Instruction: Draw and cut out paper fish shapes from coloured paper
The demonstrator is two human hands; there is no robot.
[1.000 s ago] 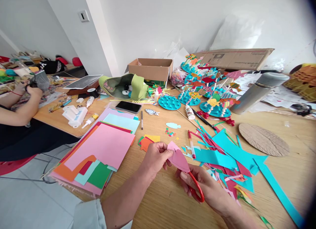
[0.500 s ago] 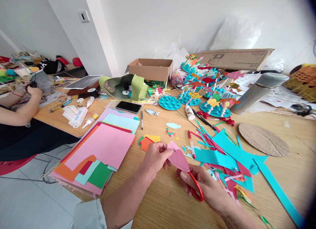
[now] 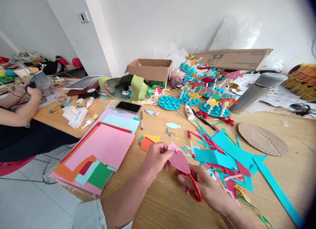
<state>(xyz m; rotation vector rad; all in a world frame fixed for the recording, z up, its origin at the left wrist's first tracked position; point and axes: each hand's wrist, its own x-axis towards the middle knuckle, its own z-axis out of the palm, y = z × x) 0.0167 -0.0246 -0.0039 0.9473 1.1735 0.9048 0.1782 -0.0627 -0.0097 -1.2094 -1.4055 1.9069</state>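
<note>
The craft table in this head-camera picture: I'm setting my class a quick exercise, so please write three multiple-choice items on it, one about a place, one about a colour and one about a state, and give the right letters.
1. Where is the phone?
A. Inside the cardboard box
B. On the table, beyond the stack of coloured paper
C. Inside the green bag

2. What colour are the handles of the scissors in the right hand?
A. Red
B. Blue
C. Green

3. How does the metal bottle stand?
A. Upright
B. Upside down
C. Lying on its side

Answers:
1. B: the phone lies flat on the table past the paper.
2. A: red loops show below the hand.
3. C: its length runs along the table, cap end up to the right.
</note>
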